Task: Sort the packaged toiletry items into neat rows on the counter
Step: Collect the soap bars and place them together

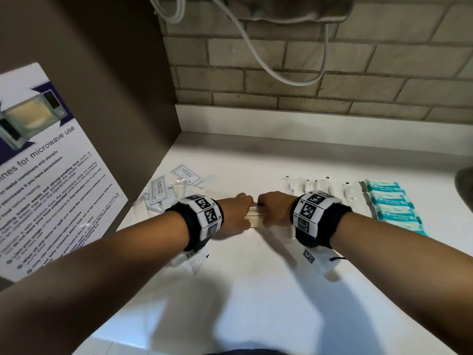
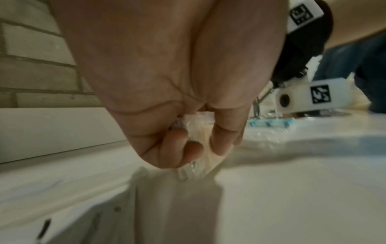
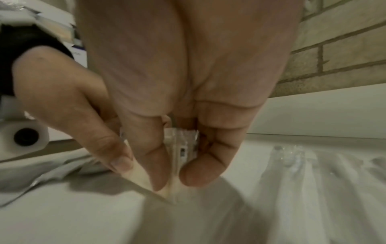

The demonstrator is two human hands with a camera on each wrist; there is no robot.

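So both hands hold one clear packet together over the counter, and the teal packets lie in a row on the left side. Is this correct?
Not quite. The head view shows the teal packets on the right side. Left hand and right hand do hold one clear packet.

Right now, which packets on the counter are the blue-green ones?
The teal packets, stacked in a row at the far right of the counter. All the other packets are clear or white.
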